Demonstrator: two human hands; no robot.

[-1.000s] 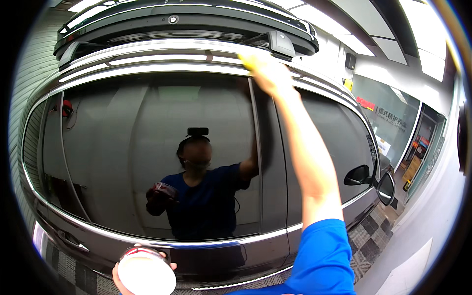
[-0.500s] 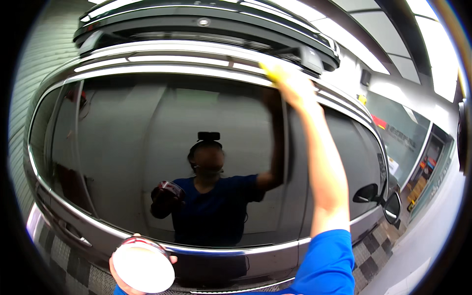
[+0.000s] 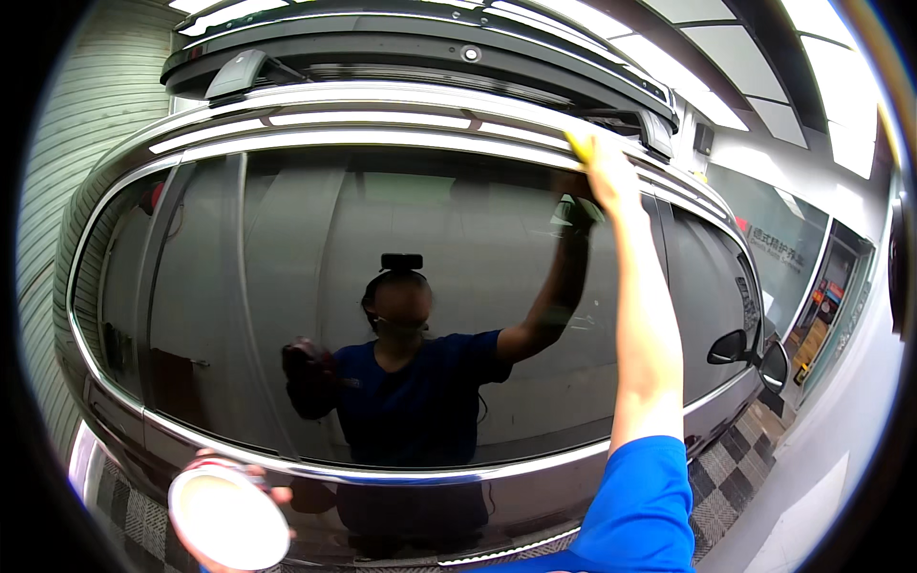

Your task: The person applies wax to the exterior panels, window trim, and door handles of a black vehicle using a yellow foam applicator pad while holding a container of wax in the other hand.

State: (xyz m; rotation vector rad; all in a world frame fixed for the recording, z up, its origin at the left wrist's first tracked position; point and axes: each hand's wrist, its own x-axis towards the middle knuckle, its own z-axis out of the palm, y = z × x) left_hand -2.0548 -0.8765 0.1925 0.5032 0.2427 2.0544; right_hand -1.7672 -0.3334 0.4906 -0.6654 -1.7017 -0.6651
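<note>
Head view: a dark car [image 3: 382, 315] is seen side-on, its glossy windows mirroring the person at work.
Right hand: the right hand [image 3: 604, 172] is raised to about 1 o'clock and pressed against the roof edge just above the side window [image 3: 315, 286].
Right fingers: they are closed over a yellow sponge [image 3: 579, 143], which peeks out at the top of the hand, touching the chrome trim [image 3: 401, 141].
Left hand: the left hand [image 3: 239, 501] is held low at about 7 o'clock, well apart from the car body.
Left fingers: they are wrapped under and around a round white tub [image 3: 227, 518], its open face turned up to the camera; only fingertips show at its rim.
Roof: a dark roof box [image 3: 420, 43] sits on its rails at 12 o'clock, just above the sponge.
Surroundings: a side mirror [image 3: 731, 346] sticks out at 3 o'clock; a checkered floor [image 3: 735, 458] lies at 4 o'clock.
Risk, sponge: with the arm at full stretch, the sponge could slip from the fingers and drop down the window, smearing the glass.
Risk, tub: the tub is held tilted while attention is overhead; its contents could spill onto the floor.
Risk, trim: grit caught under the sponge could scratch the polished trim.
</note>
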